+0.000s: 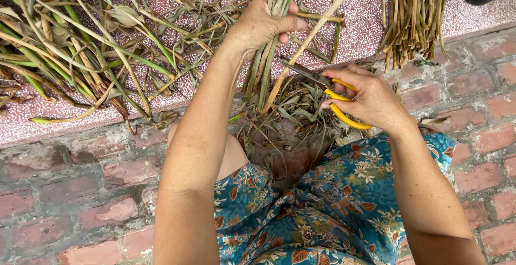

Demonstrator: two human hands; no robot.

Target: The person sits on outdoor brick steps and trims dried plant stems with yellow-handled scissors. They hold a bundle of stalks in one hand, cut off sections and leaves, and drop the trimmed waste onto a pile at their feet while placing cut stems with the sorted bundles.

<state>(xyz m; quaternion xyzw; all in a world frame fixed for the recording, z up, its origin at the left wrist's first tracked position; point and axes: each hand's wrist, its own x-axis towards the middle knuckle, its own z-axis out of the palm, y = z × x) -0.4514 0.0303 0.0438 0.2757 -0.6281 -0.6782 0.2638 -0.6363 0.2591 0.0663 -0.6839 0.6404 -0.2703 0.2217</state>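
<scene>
Trimmings pile (293, 117) already between my knees. My right hand (371, 101) closed on yellow-handled shears (336, 95), blades at one stalk (306, 42). My left hand (260, 26) grips bundle of stems (269, 63) tight. Beyond: cut bundle (414, 15) looks finished, untrimmed heap (80, 50) remains, I judge.

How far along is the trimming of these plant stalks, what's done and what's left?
Looks partway. Done: a tidy bundle of cut stalks lies at upper right, and trimmings are heaped between the knees. In hand: the left hand grips a bunch of stalks while the right hand works yellow-handled scissors at one stem. Left: a large untrimmed leafy pile at left.
</scene>
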